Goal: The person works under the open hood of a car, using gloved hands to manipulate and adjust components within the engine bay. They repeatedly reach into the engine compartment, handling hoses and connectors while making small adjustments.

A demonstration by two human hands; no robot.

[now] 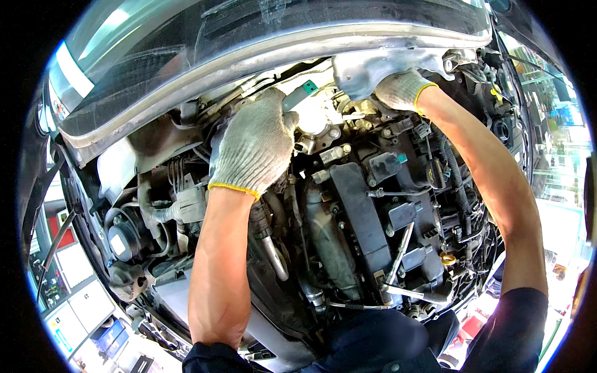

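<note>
My left hand (258, 140), in a grey knit glove with a yellow cuff, is closed at the rear of the engine bay. A flat grey piece with a teal end (301, 94) sticks out past its thumb, and strong light falls just below it; it looks like a small work light. My right hand (401, 90), gloved the same way, reaches in at the lower edge of a silvery metal shield (360, 71). Its fingers are hidden among the parts there. Below both hands lies the engine with its long black cover (360, 211).
A ratchet-like metal tool (398, 261) lies across the front of the engine. Hoses and a corrugated wiring conduit (459, 186) run along the right. The windshield's lower edge (267, 53) curves across the back. At left sits a round black reservoir-like part (124, 242).
</note>
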